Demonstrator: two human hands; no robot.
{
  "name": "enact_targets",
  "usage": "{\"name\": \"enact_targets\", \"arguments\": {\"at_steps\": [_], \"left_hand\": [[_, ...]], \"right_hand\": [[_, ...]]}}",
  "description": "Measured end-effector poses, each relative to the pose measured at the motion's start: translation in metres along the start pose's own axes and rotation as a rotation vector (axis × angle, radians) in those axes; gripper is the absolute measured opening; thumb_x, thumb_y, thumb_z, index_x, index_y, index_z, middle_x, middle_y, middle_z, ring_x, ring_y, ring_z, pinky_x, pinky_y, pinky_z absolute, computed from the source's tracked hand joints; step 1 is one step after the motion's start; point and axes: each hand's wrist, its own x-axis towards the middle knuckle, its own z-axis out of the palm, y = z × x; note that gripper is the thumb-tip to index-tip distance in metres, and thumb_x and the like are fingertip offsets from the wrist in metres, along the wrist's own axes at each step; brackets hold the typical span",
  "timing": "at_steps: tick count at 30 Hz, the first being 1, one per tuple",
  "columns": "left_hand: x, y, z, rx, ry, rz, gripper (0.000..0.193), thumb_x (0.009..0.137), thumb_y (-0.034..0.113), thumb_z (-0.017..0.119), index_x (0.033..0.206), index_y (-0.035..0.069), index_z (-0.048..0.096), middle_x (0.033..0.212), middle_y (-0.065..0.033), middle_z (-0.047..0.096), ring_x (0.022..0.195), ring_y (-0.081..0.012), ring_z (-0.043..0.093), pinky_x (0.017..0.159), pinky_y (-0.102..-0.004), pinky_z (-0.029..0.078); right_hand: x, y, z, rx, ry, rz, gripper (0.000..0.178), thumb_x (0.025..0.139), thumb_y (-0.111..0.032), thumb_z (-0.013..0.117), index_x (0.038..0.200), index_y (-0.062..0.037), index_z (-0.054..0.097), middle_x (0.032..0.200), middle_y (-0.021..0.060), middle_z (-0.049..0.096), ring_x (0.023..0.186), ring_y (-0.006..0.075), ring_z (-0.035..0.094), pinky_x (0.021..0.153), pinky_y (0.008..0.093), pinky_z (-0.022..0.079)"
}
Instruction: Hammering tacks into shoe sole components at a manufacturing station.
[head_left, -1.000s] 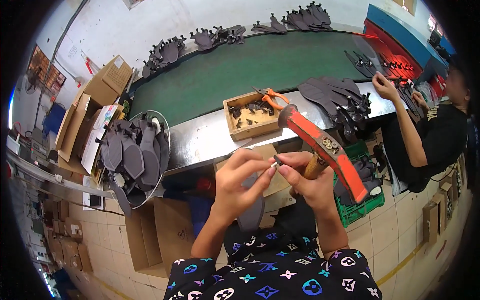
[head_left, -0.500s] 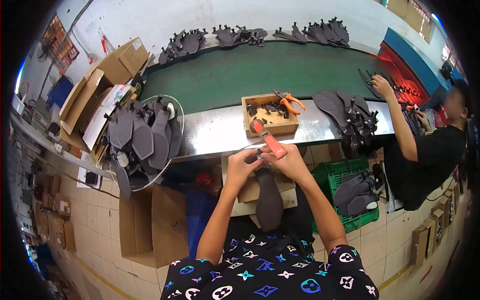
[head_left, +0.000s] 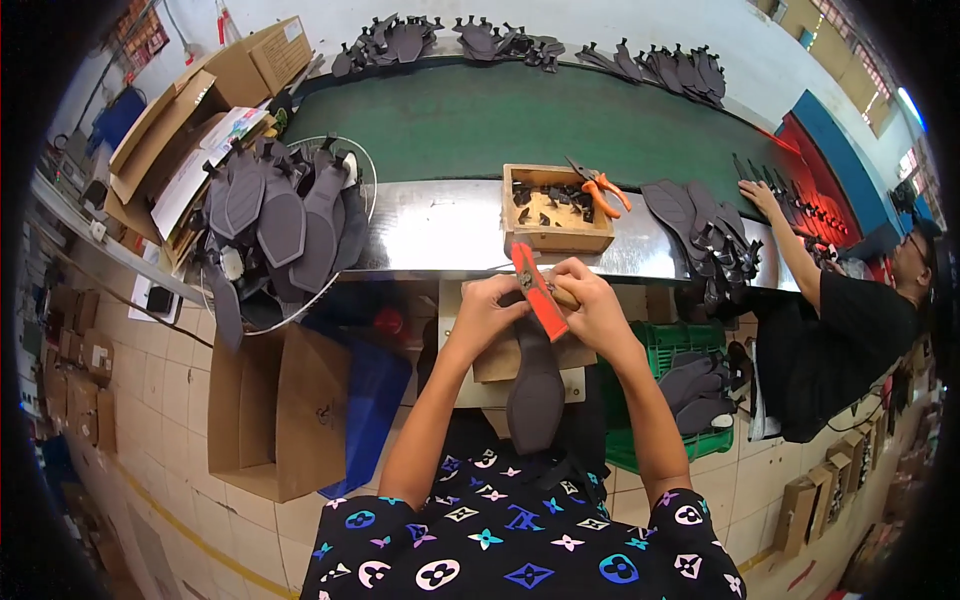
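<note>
So the right hand (head_left: 592,305) was wrapped round the wooden handle of a red-headed hammer (head_left: 538,292), head over the narrow end of a flat, dark grey shoe sole (head_left: 537,395). The sole lay across a tan rectangular block (head_left: 495,364), wide end sticking out past it. The left hand (head_left: 486,312) had its fingers bunched by the narrow end, but the hammer hid the tips, so can't tell if they pinched anything. Looked like lining up a tap imo; that called for clear fingertips and a steady sole.
</note>
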Motion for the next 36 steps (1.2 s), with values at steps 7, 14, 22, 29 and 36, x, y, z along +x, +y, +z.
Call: {"name": "enact_targets", "arguments": {"at_steps": [7, 14, 22, 29, 36], "left_hand": [[-0.001, 0.013, -0.007, -0.134, -0.024, -0.024, 0.028, 0.078, 0.004, 0.076, 0.105, -0.003, 0.073, 0.100, -0.0119, 0.075, 0.089, -0.0134, 0.068, 0.081, -0.0283, 0.053], [0.000, 0.016, -0.002, -0.213, -0.065, -0.085, 0.027, 0.079, 0.002, 0.075, 0.106, 0.000, 0.075, 0.099, -0.0099, 0.076, 0.088, -0.0117, 0.068, 0.081, -0.0274, 0.054], [-0.010, 0.014, -0.010, 0.067, -0.082, -0.023, 0.093, 0.078, 0.025, 0.083, 0.155, 0.009, 0.032, 0.114, -0.0115, 0.073, 0.104, -0.0253, 0.068, 0.092, -0.0339, 0.049], [-0.015, 0.009, -0.013, 0.456, -0.166, -0.014, 0.116, 0.079, 0.039, 0.081, 0.159, 0.004, 0.004, 0.132, -0.0037, 0.066, 0.133, -0.0243, 0.049, 0.110, -0.0495, 0.019], [-0.015, 0.019, -0.010, 0.571, -0.214, -0.008, 0.076, 0.080, 0.040, 0.075, 0.148, 0.023, 0.046, 0.144, 0.0056, 0.056, 0.147, -0.0250, 0.032, 0.113, -0.0600, 0.014]], "right_hand": [[-0.013, -0.021, -0.010, 0.134, -0.029, 0.127, 0.024, 0.092, -0.007, 0.063, 0.114, 0.0003, 0.060, 0.079, 0.0146, 0.055, 0.059, 0.0212, 0.053, 0.058, 0.0325, 0.045], [-0.059, -0.064, -0.020, 0.008, 0.143, 0.141, 0.032, 0.100, -0.011, 0.056, 0.128, 0.0039, 0.051, 0.104, 0.0272, 0.064, 0.095, 0.0462, 0.063, 0.079, 0.0428, 0.052], [-0.061, -0.132, -0.066, 0.008, 0.366, 0.100, 0.031, 0.094, 0.000, 0.062, 0.124, 0.0075, 0.058, 0.108, 0.0201, 0.068, 0.092, 0.0303, 0.069, 0.082, 0.0334, 0.053], [-0.058, -0.067, -0.023, -0.105, 0.180, 0.033, 0.030, 0.095, 0.000, 0.057, 0.125, 0.0051, 0.055, 0.109, 0.0269, 0.065, 0.095, 0.0434, 0.067, 0.079, 0.0423, 0.055], [-0.060, -0.064, -0.022, -0.088, 0.116, 0.096, 0.036, 0.094, -0.001, 0.058, 0.130, 0.0022, 0.055, 0.101, 0.0252, 0.067, 0.088, 0.0448, 0.067, 0.075, 0.0396, 0.055]]}}
